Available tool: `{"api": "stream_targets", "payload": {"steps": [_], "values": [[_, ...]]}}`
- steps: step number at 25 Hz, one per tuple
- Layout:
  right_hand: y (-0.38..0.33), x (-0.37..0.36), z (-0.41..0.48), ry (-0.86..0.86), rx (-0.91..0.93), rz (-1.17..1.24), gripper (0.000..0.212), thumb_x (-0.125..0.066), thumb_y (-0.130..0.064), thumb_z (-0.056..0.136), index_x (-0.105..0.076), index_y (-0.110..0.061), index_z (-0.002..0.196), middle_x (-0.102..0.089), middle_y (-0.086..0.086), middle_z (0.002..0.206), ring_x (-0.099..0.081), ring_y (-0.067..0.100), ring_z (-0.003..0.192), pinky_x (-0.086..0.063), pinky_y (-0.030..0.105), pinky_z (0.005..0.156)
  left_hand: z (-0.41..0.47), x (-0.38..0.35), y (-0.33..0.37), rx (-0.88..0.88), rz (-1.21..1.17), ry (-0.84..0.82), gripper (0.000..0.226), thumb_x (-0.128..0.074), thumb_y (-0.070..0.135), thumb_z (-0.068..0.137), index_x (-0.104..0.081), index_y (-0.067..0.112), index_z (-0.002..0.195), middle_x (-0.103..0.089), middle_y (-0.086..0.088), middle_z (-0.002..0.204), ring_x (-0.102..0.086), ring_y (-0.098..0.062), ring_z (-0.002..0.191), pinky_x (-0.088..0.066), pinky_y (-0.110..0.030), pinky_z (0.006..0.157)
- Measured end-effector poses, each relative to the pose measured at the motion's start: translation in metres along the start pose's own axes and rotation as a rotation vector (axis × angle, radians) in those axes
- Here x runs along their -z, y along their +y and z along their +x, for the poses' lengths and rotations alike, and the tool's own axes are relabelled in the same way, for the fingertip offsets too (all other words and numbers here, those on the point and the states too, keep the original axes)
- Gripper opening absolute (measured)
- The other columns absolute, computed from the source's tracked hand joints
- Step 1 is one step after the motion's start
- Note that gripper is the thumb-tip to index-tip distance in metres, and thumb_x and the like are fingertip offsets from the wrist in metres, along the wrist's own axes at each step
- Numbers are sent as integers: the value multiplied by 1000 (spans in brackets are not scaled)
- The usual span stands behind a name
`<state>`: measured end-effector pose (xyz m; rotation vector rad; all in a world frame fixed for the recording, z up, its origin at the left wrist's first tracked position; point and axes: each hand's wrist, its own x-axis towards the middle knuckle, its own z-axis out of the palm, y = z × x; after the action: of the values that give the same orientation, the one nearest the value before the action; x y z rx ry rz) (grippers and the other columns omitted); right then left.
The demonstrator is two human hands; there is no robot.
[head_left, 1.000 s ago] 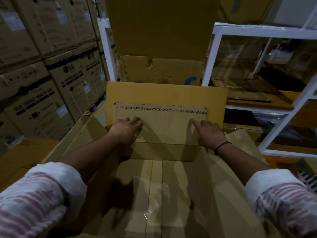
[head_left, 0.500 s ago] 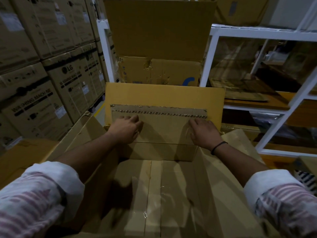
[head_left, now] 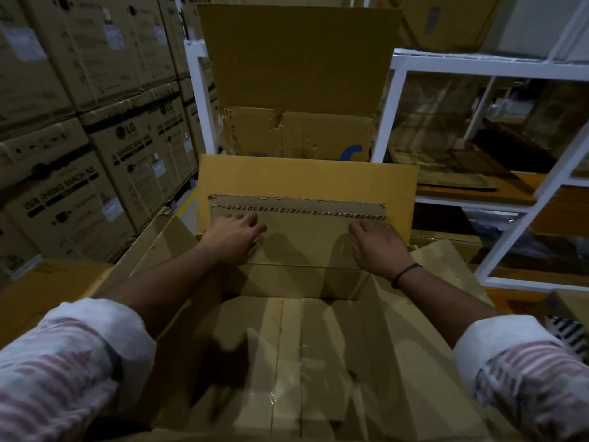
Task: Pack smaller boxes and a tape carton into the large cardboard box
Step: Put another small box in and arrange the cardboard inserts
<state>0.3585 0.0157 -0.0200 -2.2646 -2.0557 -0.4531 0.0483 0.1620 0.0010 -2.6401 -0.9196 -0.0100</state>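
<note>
Left hand (head_left: 232, 237) and right hand (head_left: 377, 244) lie flat, well apart on the panel (head_left: 302, 240), gripping nothing; even pressure at both ends should seat it squarely against the box (head_left: 318, 346) wall.

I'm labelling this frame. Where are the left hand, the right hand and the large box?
left hand (head_left: 232, 239): head view, back of the hand.
right hand (head_left: 379, 247): head view, back of the hand.
large box (head_left: 318, 362): head view, bare taped bottom.

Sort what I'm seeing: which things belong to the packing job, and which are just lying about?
Job: large cardboard box; left hand and right hand, flat on the far panel.
Lying about: stacked LG cartons, white shelving, open carton behind.
</note>
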Motion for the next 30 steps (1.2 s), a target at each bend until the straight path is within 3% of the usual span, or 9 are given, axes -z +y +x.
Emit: {"api": "stream_targets", "payload": {"steps": [5, 11, 14, 17, 20, 24, 27, 30], "values": [[-5, -1, -1, 80, 59, -26, 36, -64, -26, 89, -60, -10, 121, -67, 13, 105, -64, 35, 88, -54, 44, 77, -3, 6, -2, -16, 14, 31, 49, -39, 49, 106, -43, 25, 149, -48, -8, 145, -62, -21, 109, -48, -31, 82], [-9, 0, -1, 101, 63, -47, 44, -63, -28, 91, -59, -9, 130, -68, 16, 116, -65, 35, 96, -54, 44, 81, -3, 3, -5, -45, 35, 75, 52, -41, 49, 105, -43, 23, 150, -51, -10, 145, -62, -23, 111, -49, -34, 86], [-9, 2, 2, 88, 13, -57, 48, -63, -29, 90, -56, -10, 134, -62, 16, 121, -60, 36, 105, -52, 47, 87, -3, -1, -9, -26, 29, 106, 54, -46, 48, 103, -42, 23, 151, -44, -13, 149, -55, -29, 123, -50, -40, 94], [-6, 2, 5, 53, -164, 14, 55, -65, -32, 88, -49, -13, 136, -48, 17, 131, -50, 39, 116, -50, 50, 91, 0, 0, -14, 81, 19, 130, 55, -47, 49, 102, -42, 22, 150, -35, -15, 155, -47, -37, 131, -47, -49, 102], [3, -3, 9, 70, -387, 310, 54, -68, -32, 90, -44, -15, 136, -34, 16, 137, -48, 41, 115, -52, 49, 91, 2, -4, -20, 179, 3, 60, 66, -49, 51, 101, -30, 22, 157, -27, -14, 161, -39, -39, 140, -41, -50, 110], [9, -11, 15, 104, -693, 752, 56, -68, -31, 96, -40, -12, 141, -31, 17, 146, -53, 39, 116, -48, 42, 96, -2, -9, -26, 203, -21, 1, 74, -49, 51, 101, -18, 24, 162, -18, -12, 165, -31, -38, 145, -38, -48, 113], [13, -24, 17, 77, -822, 887, 50, -59, -38, 101, -42, -7, 137, -53, 15, 128, -58, 37, 109, -43, 36, 78, -6, -11, -26, 190, -17, -15, 74, -50, 51, 101, -18, 25, 162, -16, -12, 166, -32, -39, 145, -39, -49, 111], [22, -37, 18, 64, -803, 870, 32, -49, -41, 105, -53, -9, 100, -56, 8, 90, -55, 32, 88, -33, 35, 62, -7, -11, -26, 180, -27, -31, 77, -51, 51, 100, -16, 25, 163, -14, -13, 167, -30, -39, 146, -38, -50, 113]]}}
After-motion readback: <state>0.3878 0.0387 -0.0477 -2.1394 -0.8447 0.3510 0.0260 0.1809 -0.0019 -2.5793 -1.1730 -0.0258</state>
